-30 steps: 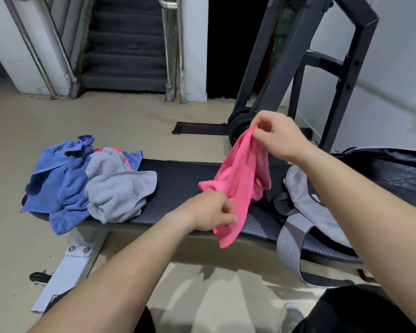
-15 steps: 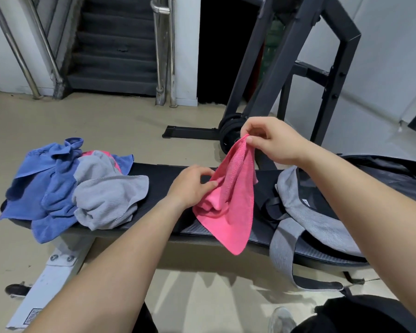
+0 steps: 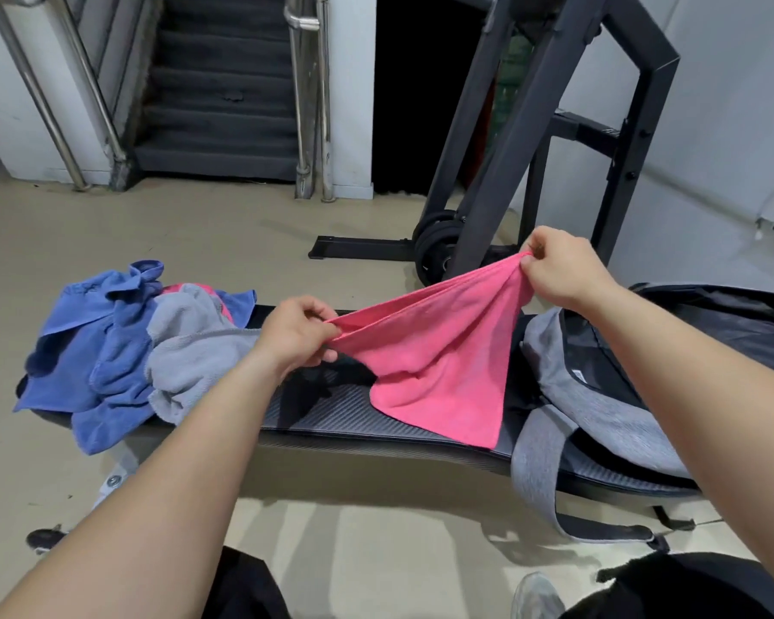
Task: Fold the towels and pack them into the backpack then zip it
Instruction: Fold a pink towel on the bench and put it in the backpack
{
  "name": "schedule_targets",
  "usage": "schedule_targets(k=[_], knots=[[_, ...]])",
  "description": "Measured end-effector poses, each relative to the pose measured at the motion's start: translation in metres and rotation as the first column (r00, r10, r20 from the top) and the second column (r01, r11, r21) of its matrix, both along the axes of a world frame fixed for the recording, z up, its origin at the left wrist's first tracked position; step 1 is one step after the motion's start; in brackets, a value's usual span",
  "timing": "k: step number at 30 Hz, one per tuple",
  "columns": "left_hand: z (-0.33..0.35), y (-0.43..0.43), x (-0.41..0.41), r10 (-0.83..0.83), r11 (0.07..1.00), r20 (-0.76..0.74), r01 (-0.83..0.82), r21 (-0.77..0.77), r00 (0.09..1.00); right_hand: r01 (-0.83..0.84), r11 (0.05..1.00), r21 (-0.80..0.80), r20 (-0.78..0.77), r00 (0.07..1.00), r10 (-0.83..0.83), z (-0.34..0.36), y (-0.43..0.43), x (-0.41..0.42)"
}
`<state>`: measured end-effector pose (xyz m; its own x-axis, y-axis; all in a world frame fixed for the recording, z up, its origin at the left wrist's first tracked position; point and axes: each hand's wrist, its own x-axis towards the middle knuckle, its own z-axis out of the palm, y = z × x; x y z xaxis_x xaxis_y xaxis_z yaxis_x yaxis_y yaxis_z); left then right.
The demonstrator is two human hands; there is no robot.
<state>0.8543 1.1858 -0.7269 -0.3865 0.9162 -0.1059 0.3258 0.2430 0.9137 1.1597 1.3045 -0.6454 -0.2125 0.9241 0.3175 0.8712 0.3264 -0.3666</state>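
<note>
A pink towel (image 3: 439,355) is stretched out above a black padded bench (image 3: 331,417), its lower corner draping onto the pad. My left hand (image 3: 296,337) pinches its left corner and my right hand (image 3: 564,270) pinches its right corner, held higher. A grey and black backpack (image 3: 599,395) lies on the bench's right end, under my right forearm, one strap hanging off the front edge. At the bench's left end sits a heap of towels: a blue one (image 3: 103,346), a grey one (image 3: 188,355) on top, and a sliver of another pink one (image 3: 175,289).
A black metal weight rack (image 3: 532,140) with weight plates (image 3: 439,243) stands behind the bench. Stairs with steel handrails (image 3: 224,82) rise at the back. The beige floor (image 3: 153,243) lies between them. My dark-clothed legs and a shoe (image 3: 535,596) show at the bottom.
The bunched pink towel has been spread out: my left hand slid to its left corner and pulled away from my right hand, stretching the top edge between them.
</note>
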Motion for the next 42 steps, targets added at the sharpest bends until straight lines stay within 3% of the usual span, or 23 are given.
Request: schedule_targets(k=[3, 5, 8, 14, 18, 21, 32, 39, 42], knots=[[0.006, -0.011, 0.000, -0.089, 0.996, 0.138, 0.088, 0.017, 0.986, 0.042, 0.998, -0.043, 0.016, 0.999, -0.041, -0.010, -0.001, -0.003], [0.006, -0.015, 0.002, -0.142, 0.990, 0.132, 0.140, 0.026, 0.981, 0.070, 0.996, -0.058, 0.009, 0.998, -0.070, -0.014, -0.003, -0.005], [0.002, -0.016, 0.000, -0.174, 0.985, -0.050, 0.174, -0.001, 0.984, 0.103, 0.991, -0.082, 0.032, 0.994, -0.100, -0.018, -0.002, -0.004], [0.005, -0.018, -0.002, -0.226, 0.973, -0.222, 0.208, -0.101, 0.948, 0.119, 0.986, -0.114, 0.031, 0.993, -0.116, -0.029, 0.001, 0.005], [0.008, -0.021, 0.008, -0.247, 0.969, -0.491, 0.199, -0.150, 0.835, 0.120, 0.985, -0.126, 0.029, 0.993, -0.118, -0.033, 0.000, 0.006], [0.002, -0.018, 0.015, -0.200, 0.979, -0.588, 0.185, -0.086, 0.783, 0.115, 0.986, -0.121, 0.022, 0.993, -0.114, -0.034, 0.001, 0.008], [0.030, -0.017, 0.012, 0.113, 0.966, -0.619, 0.060, 0.251, 0.777, 0.083, 0.984, -0.158, -0.036, 0.995, -0.089, -0.012, -0.018, 0.018], [0.128, -0.018, 0.005, 0.256, 0.928, -0.663, 0.014, 0.373, 0.704, 0.007, 0.996, -0.084, -0.301, 0.953, -0.032, 0.056, -0.038, 0.014], [0.151, -0.029, -0.002, 0.272, 0.914, -0.643, 0.016, 0.404, 0.716, -0.038, 0.999, -0.038, -0.367, 0.930, 0.021, 0.079, -0.050, 0.014]])
